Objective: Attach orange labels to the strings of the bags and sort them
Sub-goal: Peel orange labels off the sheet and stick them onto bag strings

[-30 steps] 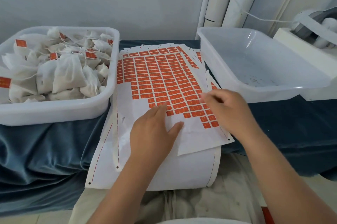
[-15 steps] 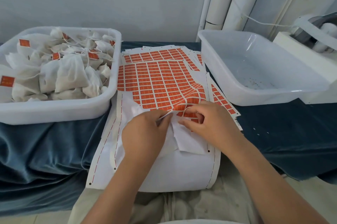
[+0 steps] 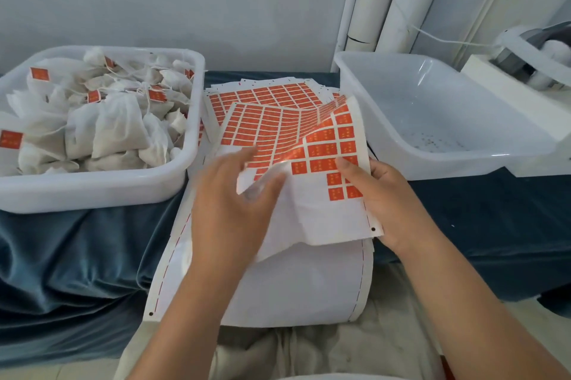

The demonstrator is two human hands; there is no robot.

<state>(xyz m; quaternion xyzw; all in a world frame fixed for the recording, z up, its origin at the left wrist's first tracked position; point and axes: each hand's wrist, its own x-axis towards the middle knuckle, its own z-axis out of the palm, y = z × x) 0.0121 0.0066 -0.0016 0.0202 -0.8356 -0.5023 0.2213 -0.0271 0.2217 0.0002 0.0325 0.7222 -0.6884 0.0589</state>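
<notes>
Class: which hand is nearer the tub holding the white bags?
Left. The left hand lies just right of the tub; the right hand grips the label sheet farther right.

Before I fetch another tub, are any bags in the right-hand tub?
No, the right tub holds only specks; the bags fill the left tub.

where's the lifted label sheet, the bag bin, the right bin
lifted label sheet (image 3: 321, 149), head view, orange labels mid-sheet
bag bin (image 3: 92, 191), head view, front wall
right bin (image 3: 457, 167), head view, front wall

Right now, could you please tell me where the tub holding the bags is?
The tub sits at the left of the head view on the blue cloth, beside the label sheets.
</notes>
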